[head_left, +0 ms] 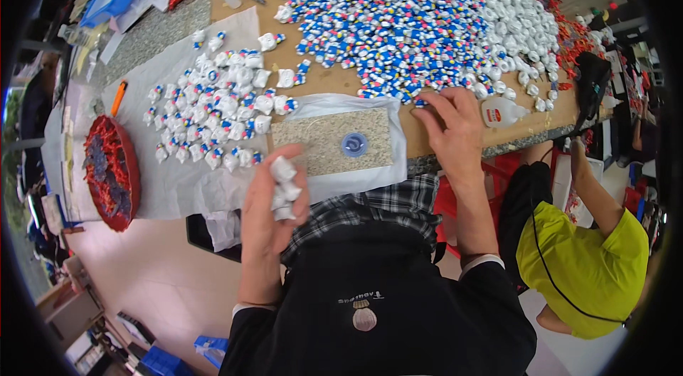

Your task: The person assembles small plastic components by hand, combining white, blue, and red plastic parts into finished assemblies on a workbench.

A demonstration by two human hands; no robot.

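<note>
My left hand (260, 223) is closed around several small white moulded pieces (284, 191), just before the near left corner of a speckled stone slab (306, 138). At the near edge of a big heap of small blue-and-white painted pieces (398, 20), my right hand (459, 127) pinches one such piece (420, 101) between thumb and forefinger. A small round blue cap (354, 144) with a little liquid sits on the slab, between my hands. Left of the slab, many joined white-and-blue figures (213, 106) lie on white paper.
Plain white pieces (519, 27) are heaped at the far right beside small red parts (573, 41). A squeeze bottle (501, 113) lies near my right hand. At left stand a red bowl (128, 170) and an orange tool (119, 98). A person in a yellow-green shirt (590, 269) sits at right.
</note>
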